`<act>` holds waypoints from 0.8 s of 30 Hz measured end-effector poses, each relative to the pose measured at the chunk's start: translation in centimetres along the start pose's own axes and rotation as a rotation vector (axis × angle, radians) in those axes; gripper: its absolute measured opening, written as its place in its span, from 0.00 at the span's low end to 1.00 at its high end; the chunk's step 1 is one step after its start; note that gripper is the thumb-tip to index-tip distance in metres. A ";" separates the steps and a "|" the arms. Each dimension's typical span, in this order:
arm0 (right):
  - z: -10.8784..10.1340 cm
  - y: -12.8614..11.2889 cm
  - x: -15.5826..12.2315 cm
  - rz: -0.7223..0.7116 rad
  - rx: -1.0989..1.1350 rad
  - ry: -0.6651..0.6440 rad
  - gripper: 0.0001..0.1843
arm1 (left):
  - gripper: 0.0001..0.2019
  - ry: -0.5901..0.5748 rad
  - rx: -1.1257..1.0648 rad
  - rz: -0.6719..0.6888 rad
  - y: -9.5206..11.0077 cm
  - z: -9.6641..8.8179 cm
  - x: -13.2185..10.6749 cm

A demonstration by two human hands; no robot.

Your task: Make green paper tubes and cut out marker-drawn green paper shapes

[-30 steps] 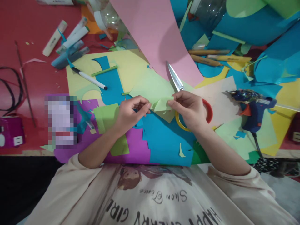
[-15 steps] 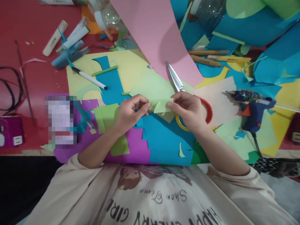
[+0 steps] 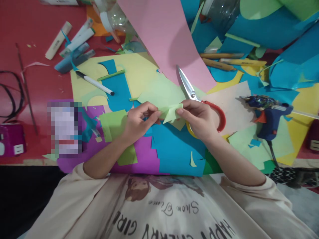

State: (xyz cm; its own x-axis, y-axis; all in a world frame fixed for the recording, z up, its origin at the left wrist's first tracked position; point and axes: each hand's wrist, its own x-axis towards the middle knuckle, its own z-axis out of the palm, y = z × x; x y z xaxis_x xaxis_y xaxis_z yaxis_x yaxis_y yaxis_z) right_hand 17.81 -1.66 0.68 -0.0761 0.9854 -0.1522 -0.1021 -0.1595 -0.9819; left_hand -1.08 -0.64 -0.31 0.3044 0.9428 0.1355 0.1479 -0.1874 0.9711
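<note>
A small folded piece of light green paper point(image 3: 171, 113) is stretched between my two hands. My left hand point(image 3: 142, 120) pinches its left end between thumb and fingers. At the other end, my right hand point(image 3: 199, 117) grips the paper the same way. Scissors point(image 3: 186, 83) with red and yellow handles lie under and beside my right hand, their closed blades pointing away from me. Below the hands spread a blue sheet point(image 3: 178, 149) and a larger pale green sheet point(image 3: 159, 88).
A glue gun point(image 3: 270, 116) lies to the right with its cord running to the table edge. At left are a white pen point(image 3: 96, 83), several markers point(image 3: 77, 43) and a blurred-out phone-like shape point(image 3: 65, 129). A pink sheet point(image 3: 169, 36) and plastic bottles point(image 3: 117, 20) are farther back.
The light green paper has tilted, and its folded flap now stands up more toward my right hand. Both hands keep nearly the same place; the right fingers have shifted slightly.
</note>
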 end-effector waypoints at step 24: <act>0.7 -0.3 -0.6 -0.053 -0.145 0.023 0.20 | 0.23 -0.071 0.098 -0.005 0.1 0.1 -0.3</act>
State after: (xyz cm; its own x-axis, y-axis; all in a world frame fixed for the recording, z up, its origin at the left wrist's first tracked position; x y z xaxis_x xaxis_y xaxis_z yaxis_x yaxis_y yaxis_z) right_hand 17.18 -2.20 1.10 -0.0514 0.9936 -0.1002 0.0386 -0.0983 -0.9944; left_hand -1.08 -0.97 -0.29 0.3692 0.9225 0.1129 0.2396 -0.2119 0.9475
